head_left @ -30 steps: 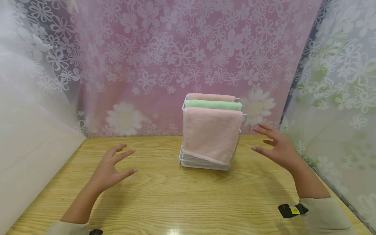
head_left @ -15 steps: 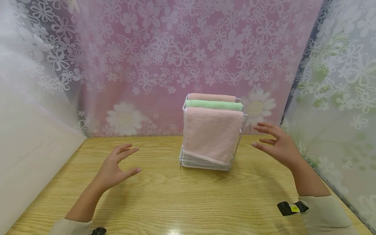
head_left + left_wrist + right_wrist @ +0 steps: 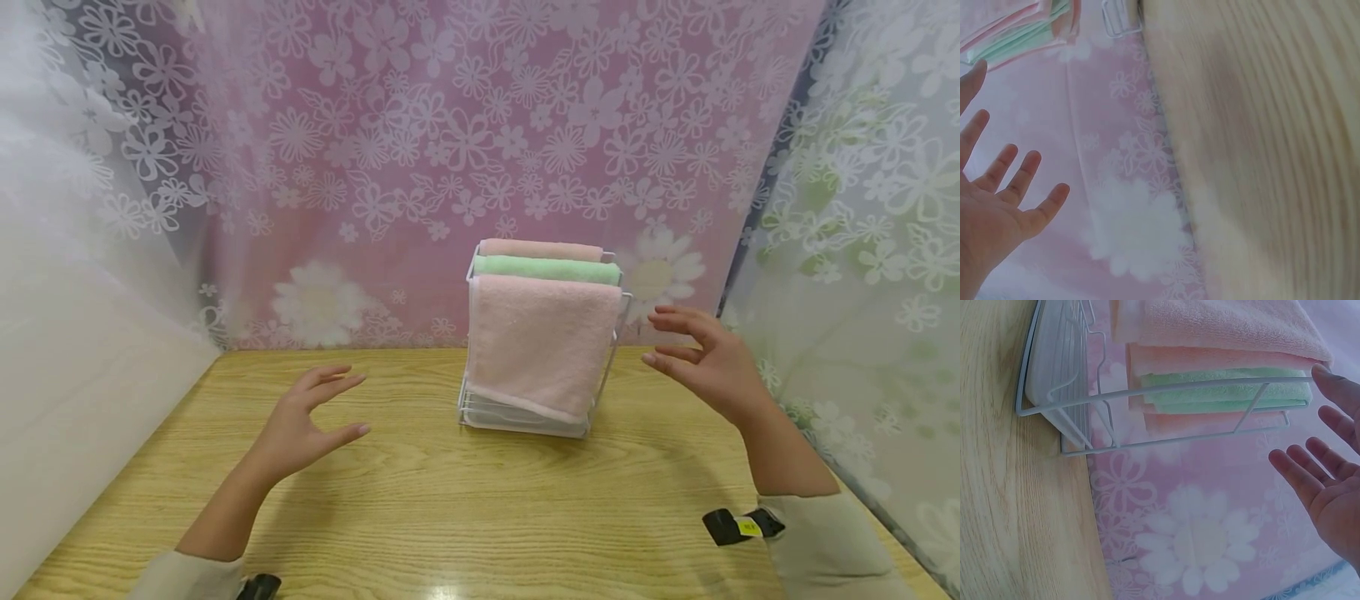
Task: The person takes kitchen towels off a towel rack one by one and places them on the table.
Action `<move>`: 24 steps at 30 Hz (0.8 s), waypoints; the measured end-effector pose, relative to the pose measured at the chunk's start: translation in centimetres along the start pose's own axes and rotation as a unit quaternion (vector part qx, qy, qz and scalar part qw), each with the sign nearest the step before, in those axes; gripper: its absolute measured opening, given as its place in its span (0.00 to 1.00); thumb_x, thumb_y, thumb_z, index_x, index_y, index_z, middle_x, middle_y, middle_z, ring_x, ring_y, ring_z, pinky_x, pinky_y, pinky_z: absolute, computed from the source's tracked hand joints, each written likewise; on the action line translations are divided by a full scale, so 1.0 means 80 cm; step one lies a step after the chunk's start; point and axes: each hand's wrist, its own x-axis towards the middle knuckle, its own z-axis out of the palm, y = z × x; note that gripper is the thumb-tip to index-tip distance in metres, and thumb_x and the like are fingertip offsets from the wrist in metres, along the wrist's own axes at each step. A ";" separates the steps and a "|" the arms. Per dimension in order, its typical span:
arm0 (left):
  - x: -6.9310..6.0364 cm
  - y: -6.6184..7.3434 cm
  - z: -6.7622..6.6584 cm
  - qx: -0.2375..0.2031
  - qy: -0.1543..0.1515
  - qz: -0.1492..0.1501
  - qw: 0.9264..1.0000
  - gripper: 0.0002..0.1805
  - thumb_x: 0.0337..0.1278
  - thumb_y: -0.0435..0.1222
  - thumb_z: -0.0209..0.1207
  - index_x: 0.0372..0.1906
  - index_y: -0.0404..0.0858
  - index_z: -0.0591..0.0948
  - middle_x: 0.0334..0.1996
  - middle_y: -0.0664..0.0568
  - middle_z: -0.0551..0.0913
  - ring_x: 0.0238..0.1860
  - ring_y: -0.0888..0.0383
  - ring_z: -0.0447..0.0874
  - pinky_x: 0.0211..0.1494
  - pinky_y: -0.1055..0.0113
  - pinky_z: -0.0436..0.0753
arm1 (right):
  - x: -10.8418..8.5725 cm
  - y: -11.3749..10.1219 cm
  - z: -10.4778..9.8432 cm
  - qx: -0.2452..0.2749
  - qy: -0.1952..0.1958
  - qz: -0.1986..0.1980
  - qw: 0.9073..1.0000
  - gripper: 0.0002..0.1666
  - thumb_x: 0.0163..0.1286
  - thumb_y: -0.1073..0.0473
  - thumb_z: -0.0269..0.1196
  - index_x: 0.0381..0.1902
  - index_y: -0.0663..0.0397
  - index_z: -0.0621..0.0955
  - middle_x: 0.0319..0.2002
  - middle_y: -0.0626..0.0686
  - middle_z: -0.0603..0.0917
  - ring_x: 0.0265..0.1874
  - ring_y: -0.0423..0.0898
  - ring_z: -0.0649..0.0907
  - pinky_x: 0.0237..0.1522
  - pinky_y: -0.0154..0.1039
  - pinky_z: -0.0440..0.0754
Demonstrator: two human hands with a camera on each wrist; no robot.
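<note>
A white wire rack stands on the wooden table, right of centre. Over its front bar hangs a pink towel; behind it come a green towel and another pink towel. My left hand hovers well to the left of the rack, fingers spread and thumb apart, holding nothing. To the right of the rack my right hand is in the air, near it but apart, its fingers loosely bent around nothing. In the right wrist view the towels show folded over the bars from the side.
The wooden table runs back to a pink flowered curtain. A white sheet closes off the left, and a flowered translucent curtain the right. A white tray forms the rack's bottom.
My left hand has moved a little to the right, toward the rack. The right hand has shifted slightly upward. Rack and towels have kept their places.
</note>
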 end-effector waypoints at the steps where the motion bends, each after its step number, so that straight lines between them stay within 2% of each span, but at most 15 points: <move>1: 0.001 0.001 0.000 -0.003 -0.002 -0.002 1.000 0.35 0.47 0.40 0.74 0.64 0.41 0.77 0.65 0.42 0.70 0.61 0.40 0.70 0.54 0.35 0.73 | 0.000 -0.001 0.000 0.003 0.002 0.000 1.000 0.27 0.63 0.70 0.67 0.60 0.69 0.75 0.65 0.48 0.69 0.46 0.30 0.81 0.43 0.26 0.81; 5: 0.004 0.004 0.001 -0.013 -0.010 -0.007 1.000 0.35 0.48 0.40 0.74 0.65 0.42 0.77 0.65 0.43 0.70 0.62 0.40 0.69 0.55 0.35 0.72 | 0.002 -0.002 0.001 0.007 0.011 -0.002 1.000 0.26 0.63 0.71 0.67 0.59 0.69 0.76 0.64 0.47 0.71 0.49 0.29 0.80 0.44 0.25 0.80; 13: 0.012 0.008 0.004 -0.021 -0.011 -0.004 1.000 0.36 0.48 0.41 0.74 0.65 0.42 0.76 0.65 0.44 0.70 0.63 0.41 0.69 0.57 0.34 0.70 | 0.006 -0.005 0.003 0.024 0.020 0.001 1.000 0.24 0.63 0.72 0.66 0.58 0.69 0.76 0.64 0.55 0.71 0.49 0.31 0.81 0.45 0.26 0.80; 18: 0.017 0.010 0.007 -0.034 -0.008 -0.003 0.999 0.36 0.48 0.40 0.74 0.66 0.43 0.76 0.65 0.45 0.71 0.64 0.40 0.67 0.58 0.34 0.69 | 0.010 -0.009 0.005 0.021 0.030 0.004 0.999 0.26 0.64 0.70 0.66 0.61 0.63 0.77 0.60 0.49 0.75 0.50 0.31 0.80 0.46 0.26 0.79; 24: 0.023 0.016 0.007 -0.052 -0.010 0.000 0.999 0.36 0.48 0.39 0.74 0.66 0.43 0.76 0.66 0.47 0.70 0.65 0.40 0.66 0.58 0.35 0.70 | 0.016 -0.014 0.007 0.043 0.046 0.014 0.998 0.28 0.65 0.70 0.66 0.63 0.59 0.77 0.53 0.43 0.80 0.48 0.35 0.83 0.46 0.27 0.79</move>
